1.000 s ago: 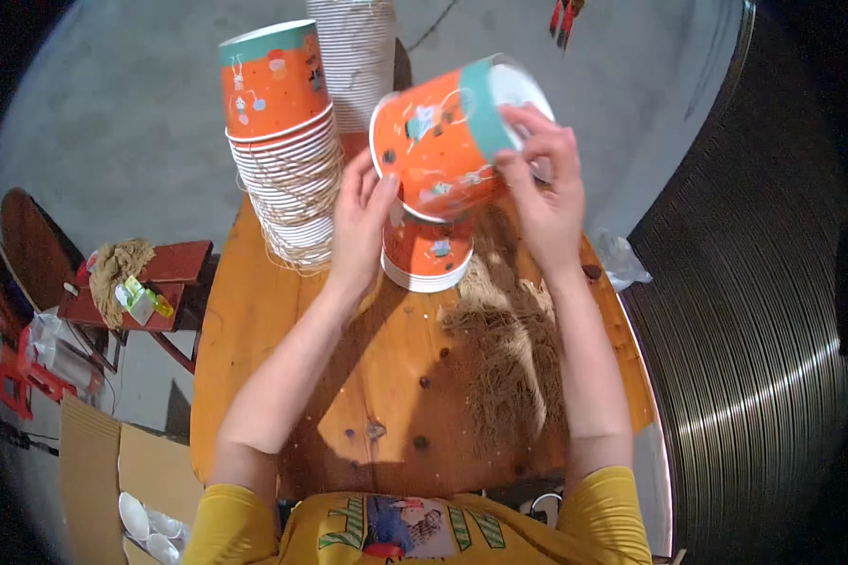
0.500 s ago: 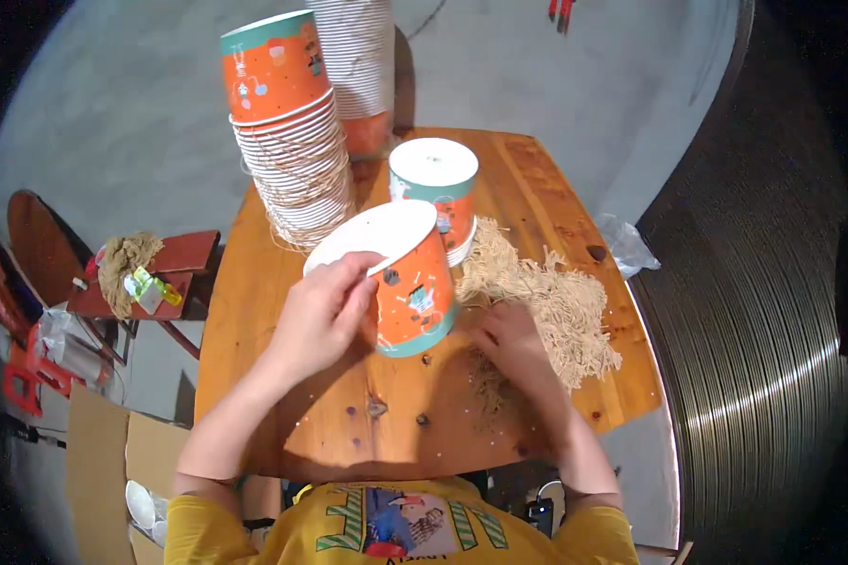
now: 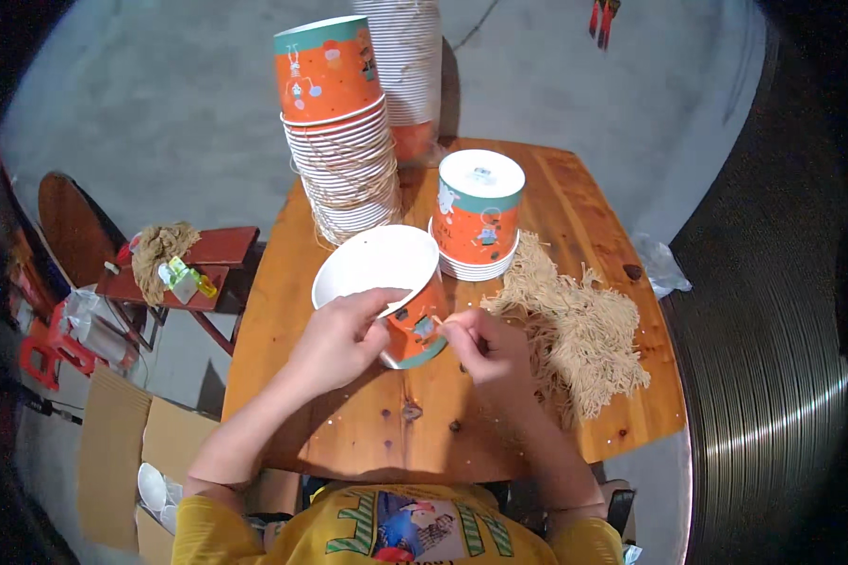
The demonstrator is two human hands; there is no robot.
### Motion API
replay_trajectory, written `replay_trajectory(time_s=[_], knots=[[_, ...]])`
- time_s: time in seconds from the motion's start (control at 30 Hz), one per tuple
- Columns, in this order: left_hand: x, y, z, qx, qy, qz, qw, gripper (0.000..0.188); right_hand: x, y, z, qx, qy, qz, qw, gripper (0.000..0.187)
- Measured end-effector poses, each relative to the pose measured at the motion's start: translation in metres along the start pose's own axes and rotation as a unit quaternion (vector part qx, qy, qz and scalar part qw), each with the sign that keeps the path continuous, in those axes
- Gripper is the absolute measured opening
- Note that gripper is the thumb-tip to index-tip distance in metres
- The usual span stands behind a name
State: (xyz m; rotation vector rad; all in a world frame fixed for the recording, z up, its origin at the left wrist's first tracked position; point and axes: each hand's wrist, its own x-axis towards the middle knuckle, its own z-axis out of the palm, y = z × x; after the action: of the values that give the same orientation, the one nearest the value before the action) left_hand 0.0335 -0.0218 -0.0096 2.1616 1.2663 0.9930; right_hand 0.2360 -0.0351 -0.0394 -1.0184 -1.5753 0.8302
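My left hand (image 3: 344, 339) grips the rim of an orange and green paper bucket (image 3: 415, 339), thumb outside and fingers over the white inner edge. The bucket is tilted, its mouth turned up and to the left. Close against its right side, my right hand (image 3: 485, 344) is closed in a pinch. A thin tan strand seems to stick out from those fingertips, mostly hidden by them. Beside the right hand lies a heap of tan strands (image 3: 589, 348) on the wooden table (image 3: 349, 443).
A short upside-down stack of the same buckets (image 3: 481, 217) stands behind the heap. At the far left rises a tall bucket stack (image 3: 339, 169) draped with tan strands, with another white stack (image 3: 400, 56) behind. A red bench (image 3: 226, 250) and an open cardboard box (image 3: 113, 461) are left.
My right hand has left the strand heap and come up to the bucket's side, pinching. The left hand keeps its hold on the bucket, which is slightly turned. The whole view has shifted.
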Motion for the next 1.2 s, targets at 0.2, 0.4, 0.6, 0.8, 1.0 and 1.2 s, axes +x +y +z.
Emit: replay_trajectory(time_s=[0.2, 0.4, 0.6, 0.8, 1.0, 1.2], knots=[[-0.001, -0.004, -0.018, -0.09, -0.065, -0.081, 0.991, 0.023, -0.002, -0.006, 0.02, -0.007, -0.025, -0.014, 1.0, 0.007], [0.004, -0.014, -0.03, -0.213, -0.092, -0.144, 0.962, 0.017, 0.015, 0.017, 0.023, 0.003, -0.021, -0.085, 0.996, 0.009], [0.008, -0.018, -0.033, -0.293, -0.111, -0.197, 0.929, 0.017, 0.017, 0.022, 0.025, -0.06, -0.019, -0.118, 0.991, 0.008], [0.016, -0.011, -0.028, -0.314, -0.123, -0.208, 0.918, 0.013, 0.021, 0.003, 0.029, -0.157, -0.005, -0.307, 0.939, 0.012], [0.022, -0.006, -0.023, -0.304, -0.149, -0.194, 0.921, 0.015, 0.016, 0.016, 0.026, -0.24, -0.018, -0.376, 0.895, 0.022], [0.02, -0.007, -0.017, -0.294, -0.16, -0.17, 0.927, 0.016, 0.019, 0.006, 0.025, -0.233, 0.018, -0.411, 0.881, 0.023]])
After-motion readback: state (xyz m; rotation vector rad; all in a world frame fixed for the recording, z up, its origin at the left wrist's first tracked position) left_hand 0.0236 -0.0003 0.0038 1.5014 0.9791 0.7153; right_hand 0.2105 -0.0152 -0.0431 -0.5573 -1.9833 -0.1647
